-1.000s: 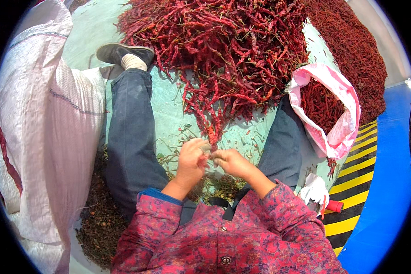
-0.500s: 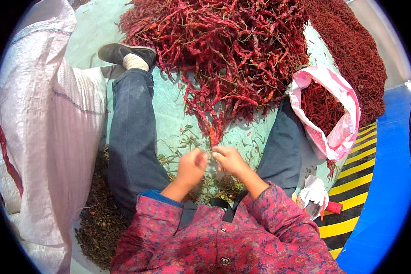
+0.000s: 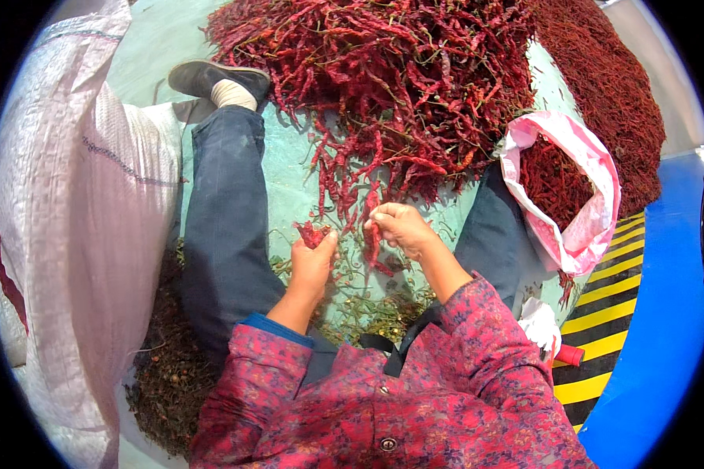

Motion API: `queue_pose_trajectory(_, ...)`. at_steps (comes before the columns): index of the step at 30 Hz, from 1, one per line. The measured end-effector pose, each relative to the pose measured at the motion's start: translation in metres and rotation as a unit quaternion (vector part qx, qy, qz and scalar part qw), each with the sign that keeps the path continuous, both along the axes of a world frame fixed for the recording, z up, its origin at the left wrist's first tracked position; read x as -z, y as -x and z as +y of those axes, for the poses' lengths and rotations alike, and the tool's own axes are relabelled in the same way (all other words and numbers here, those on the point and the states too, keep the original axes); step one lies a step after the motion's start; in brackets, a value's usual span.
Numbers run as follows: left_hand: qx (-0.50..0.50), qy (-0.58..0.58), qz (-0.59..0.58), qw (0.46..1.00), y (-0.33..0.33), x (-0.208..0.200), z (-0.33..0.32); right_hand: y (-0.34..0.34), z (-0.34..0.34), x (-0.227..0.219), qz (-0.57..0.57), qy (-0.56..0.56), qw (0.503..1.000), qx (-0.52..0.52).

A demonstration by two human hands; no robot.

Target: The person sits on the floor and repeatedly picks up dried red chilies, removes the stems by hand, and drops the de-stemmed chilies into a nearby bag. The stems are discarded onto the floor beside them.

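Between my outstretched legs, my left hand [image 3: 313, 262] is closed round a few dried red chillies [image 3: 310, 234] whose ends stick out past the fingers. To its right, my right hand [image 3: 401, 228] pinches a dried red chilli [image 3: 373, 234] at the tip of the pile. Just ahead of both hands rises a big heap of dried red chillies [image 3: 391, 86], many with pale stems. Below the hands, loose green-brown stems [image 3: 371, 313] lie scattered on the pale green ground sheet [image 3: 289, 176].
A pink-and-white sack [image 3: 602, 211] holding chillies stands open by my right leg [image 3: 489, 234]. Large white woven sacks [image 3: 94, 234] fill the left side. Dark stem debris [image 3: 168, 375] lies beside my left leg [image 3: 227, 211]. Another chilli mound [image 3: 610, 94] is far right, past it yellow-black striping [image 3: 602, 320].
My hands have moved apart. The right has reached forward to the pile's tip and pinches a chilli; the left has shifted slightly up and left, with chillies now showing in it.
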State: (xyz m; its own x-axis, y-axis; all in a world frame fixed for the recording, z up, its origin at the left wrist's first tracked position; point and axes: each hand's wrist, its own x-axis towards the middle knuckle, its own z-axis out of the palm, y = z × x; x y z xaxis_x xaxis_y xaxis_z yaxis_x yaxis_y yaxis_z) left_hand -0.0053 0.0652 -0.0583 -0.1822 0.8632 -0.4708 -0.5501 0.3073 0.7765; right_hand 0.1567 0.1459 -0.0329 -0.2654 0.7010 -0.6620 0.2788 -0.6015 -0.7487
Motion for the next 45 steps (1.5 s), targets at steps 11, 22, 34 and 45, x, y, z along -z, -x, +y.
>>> queue_pose_trajectory(11,0.104,-0.018,0.057,0.993,-0.003,0.003,-0.003,-0.007,-0.055,-0.011,0.223,0.097,0.962,0.125)
queue_pose_trajectory(22,0.283,0.006,0.057,0.958,-0.010,0.002,-0.011,0.004,-0.070,0.022,-0.114,-0.508,0.850,-0.078)
queue_pose_trajectory(34,0.385,-0.019,-0.058,0.921,-0.007,-0.001,-0.022,-0.037,-0.075,0.009,-0.442,-0.418,0.773,-0.182)
queue_pose_trajectory(45,0.266,0.025,-0.033,0.963,-0.015,0.006,-0.013,-0.005,-0.100,0.002,-0.020,-0.076,0.997,0.005)
